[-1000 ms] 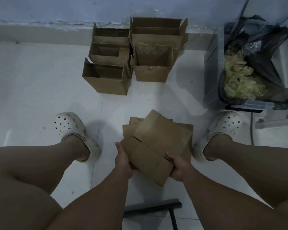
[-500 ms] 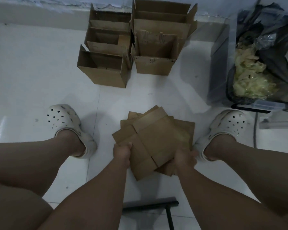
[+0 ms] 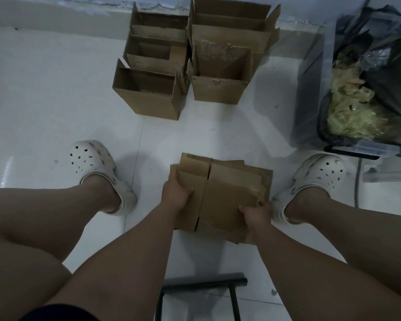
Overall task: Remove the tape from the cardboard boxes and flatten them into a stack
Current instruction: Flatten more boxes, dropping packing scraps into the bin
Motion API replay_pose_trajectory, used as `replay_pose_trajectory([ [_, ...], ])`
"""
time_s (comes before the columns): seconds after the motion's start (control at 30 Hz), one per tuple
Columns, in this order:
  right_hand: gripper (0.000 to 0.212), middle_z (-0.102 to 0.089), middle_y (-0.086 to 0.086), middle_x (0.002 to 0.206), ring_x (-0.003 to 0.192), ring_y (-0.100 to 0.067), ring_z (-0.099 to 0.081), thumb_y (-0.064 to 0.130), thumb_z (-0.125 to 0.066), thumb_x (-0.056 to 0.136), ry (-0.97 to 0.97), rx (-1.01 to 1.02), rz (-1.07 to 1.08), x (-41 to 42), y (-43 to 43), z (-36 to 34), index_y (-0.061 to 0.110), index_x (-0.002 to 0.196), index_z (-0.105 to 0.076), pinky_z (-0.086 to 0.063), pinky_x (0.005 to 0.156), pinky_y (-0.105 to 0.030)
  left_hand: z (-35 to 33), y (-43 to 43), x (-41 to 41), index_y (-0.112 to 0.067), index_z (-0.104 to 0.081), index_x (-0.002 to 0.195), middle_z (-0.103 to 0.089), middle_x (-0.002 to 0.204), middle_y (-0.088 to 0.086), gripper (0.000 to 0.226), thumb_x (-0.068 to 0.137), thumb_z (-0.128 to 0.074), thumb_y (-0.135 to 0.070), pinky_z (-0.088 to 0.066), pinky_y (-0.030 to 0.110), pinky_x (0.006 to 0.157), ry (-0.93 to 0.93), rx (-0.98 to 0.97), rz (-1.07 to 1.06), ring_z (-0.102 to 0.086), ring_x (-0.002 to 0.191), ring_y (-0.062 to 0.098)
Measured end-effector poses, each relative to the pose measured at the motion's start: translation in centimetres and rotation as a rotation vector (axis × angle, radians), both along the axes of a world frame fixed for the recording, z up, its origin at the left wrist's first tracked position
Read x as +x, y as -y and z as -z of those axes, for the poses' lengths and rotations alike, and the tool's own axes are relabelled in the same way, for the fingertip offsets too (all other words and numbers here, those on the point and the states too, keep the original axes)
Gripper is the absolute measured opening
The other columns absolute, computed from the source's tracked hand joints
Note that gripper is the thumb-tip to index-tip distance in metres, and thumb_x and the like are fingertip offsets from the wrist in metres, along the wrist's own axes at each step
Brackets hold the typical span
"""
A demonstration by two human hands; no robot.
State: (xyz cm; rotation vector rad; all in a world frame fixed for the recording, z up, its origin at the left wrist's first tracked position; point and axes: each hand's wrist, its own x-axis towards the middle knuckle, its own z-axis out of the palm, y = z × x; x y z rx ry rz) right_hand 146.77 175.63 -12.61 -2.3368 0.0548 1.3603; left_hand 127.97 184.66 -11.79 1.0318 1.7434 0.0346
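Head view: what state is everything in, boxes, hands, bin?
flattened boxes: flat, stacked unevenly on the floor.
left hand: grips the stack's left edge.
right hand: grips its near right corner.
standing boxes: upright, flaps open, not flattened.
bin: open, holding crumpled tape.

Left hand (image 3: 176,193), right hand (image 3: 256,213) low — each apparently gripping the cardboard stack (image 3: 229,195).

Dim bluish light, soft shadows, perhaps slight edge warp.
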Motion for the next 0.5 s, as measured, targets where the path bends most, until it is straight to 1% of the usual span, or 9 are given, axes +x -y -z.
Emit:
replay_pose_trajectory([
  [0.07, 0.071, -0.04, -0.02, 0.136, 0.119, -0.041, -0.047, 0.014, -0.067, 0.082, 0.207, -0.133, -0.214, 0.1, -0.5, -0.5, 0.013, 0.141, -0.026, -0.044, 0.097, -0.051, 0.0, 0.1, 0.2, -0.018, -0.017, 0.15, -0.034, 0.144, 0.016, 0.079, 0.088, -0.065, -0.017, -0.039, 0.042, 0.102, -0.099, 0.038, -0.009, -0.041, 0.127, 0.033],
  [0.13, 0.068, -0.033, -0.023, 0.134, 0.117, -0.041, -0.042, 0.017, -0.064, 0.082, 0.467, -0.174, -0.472, 0.0, -1.1, -1.2, 0.016, 0.138, -0.025, -0.042, 0.097, -0.048, -0.2, -0.6, 0.5, -0.016, -0.021, 0.148, -0.031, 0.144, 0.017, 0.071, 0.089, -0.062, -0.017, -0.038, 0.041, 0.101, -0.2, 0.159, -0.038, -0.038, 0.128, 0.033],
  [0.2, 0.058, -0.037, -0.02, 0.127, 0.112, -0.036, -0.042, 0.018, -0.063, 0.082, 0.705, -0.069, -0.812, -0.6, -1.7, -1.8, 0.013, 0.131, -0.034, -0.038, 0.095, -0.044, -0.7, -2.4, 1.1, -0.013, -0.032, 0.143, -0.033, 0.141, 0.018, 0.059, 0.09, -0.059, -0.015, -0.039, 0.038, 0.098, -0.278, 0.35, -0.104, -0.037, 0.125, 0.032],
  [0.23, 0.05, -0.041, -0.018, 0.121, 0.107, -0.034, -0.045, 0.016, -0.061, 0.081, 0.784, 0.019, -0.967, -1.2, -1.9, -2.1, 0.011, 0.126, -0.04, -0.039, 0.092, -0.043, -1.0, -3.7, 1.5, -0.012, -0.037, 0.14, -0.034, 0.14, 0.017, 0.055, 0.089, -0.059, -0.014, -0.04, 0.037, 0.097, -0.303, 0.441, -0.125, -0.036, 0.125, 0.032],
  [0.3, 0.036, -0.05, -0.017, 0.102, 0.09, -0.033, -0.052, 0.007, -0.061, 0.074, 0.901, 0.211, -1.167, -2.6, -2.3, -2.6, 0.008, 0.109, -0.053, -0.045, 0.079, -0.043, -1.7, -6.8, 2.2, -0.011, -0.041, 0.136, -0.034, 0.141, 0.015, 0.052, 0.088, -0.061, -0.014, -0.043, 0.033, 0.096, -0.325, 0.582, -0.12, -0.039, 0.124, 0.03],
  [0.37, 0.027, -0.054, -0.013, 0.089, 0.077, -0.028, -0.053, 0.003, -0.061, 0.07, 0.892, 0.375, -1.247, -3.9, -2.4, -3.2, 0.01, 0.095, -0.057, -0.044, 0.066, -0.036, -2.6, -9.9, 2.5, -0.012, -0.039, 0.137, -0.03, 0.144, 0.012, 0.056, 0.087, -0.064, -0.015, -0.043, 0.024, 0.092, -0.303, 0.683, -0.092, -0.044, 0.122, 0.027],
  [0.4, 0.023, -0.053, -0.01, 0.091, 0.079, -0.025, -0.05, 0.004, -0.057, 0.075, 0.793, 0.407, -1.301, -4.4, -2.3, -3.3, 0.011, 0.097, -0.056, -0.039, 0.067, -0.032, -3.0, -11.4, 2.7, -0.011, -0.036, 0.139, -0.027, 0.146, 0.011, 0.059, 0.087, -0.064, -0.015, -0.041, 0.021, 0.09, -0.28, 0.725, -0.068, -0.047, 0.121, 0.026],
  [0.43, 0.023, -0.052, -0.009, 0.098, 0.086, -0.023, -0.047, 0.008, -0.049, 0.082, 0.689, 0.404, -1.374, -4.7, -2.1, -3.1, 0.013, 0.104, -0.055, -0.034, 0.071, -0.03, -3.3, -12.7, 2.7, -0.011, -0.032, 0.141, -0.024, 0.149, 0.01, 0.062, 0.087, -0.063, -0.014, -0.041, 0.021, 0.088, -0.265, 0.761, -0.031, -0.048, 0.121, 0.026],
  [0.5, 0.036, -0.047, -0.009, 0.117, 0.103, -0.024, -0.042, 0.014, -0.038, 0.091, 0.505, 0.301, -1.51, -4.9, -1.2, -2.1, 0.018, 0.125, -0.047, -0.034, 0.082, -0.033, -3.7, -14.9, 2.7, -0.011, -0.025, 0.146, -0.017, 0.154, 0.01, 0.068, 0.089, -0.06, -0.017, -0.043, 0.027, 0.091, -0.285, 0.78, 0.052, -0.045, 0.126, 0.026],
])
